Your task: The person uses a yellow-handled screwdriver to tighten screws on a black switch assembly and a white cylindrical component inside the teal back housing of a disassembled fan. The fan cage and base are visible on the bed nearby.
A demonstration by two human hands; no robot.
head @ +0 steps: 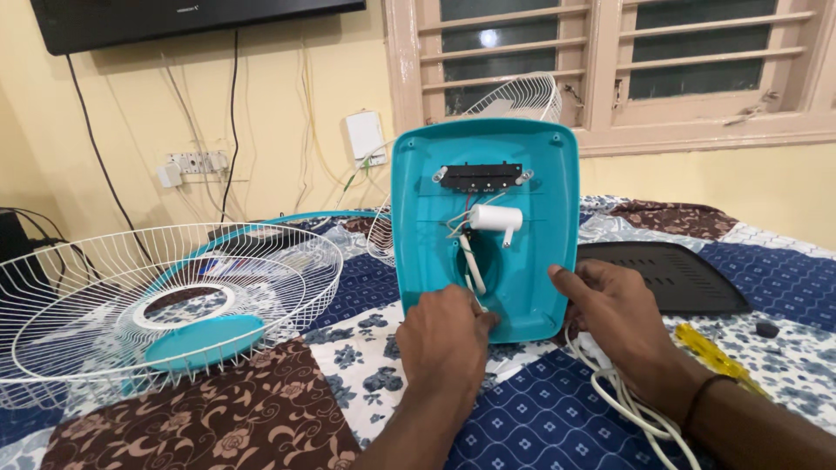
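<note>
Hands on upright teal fan base (522,174): left hand (444,335) pinching white wire (470,265) at its opening, right hand (614,313) curled around lower right edge; white grille (157,296) beside.

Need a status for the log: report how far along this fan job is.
Done: the white wire guard lies off on the bed, and the teal base shell is open, showing its black switch block and white capacitor. In hand: the left hand works the white cord; the right hand steadies the shell. Left: the black bottom plate remains unfitted.
</note>
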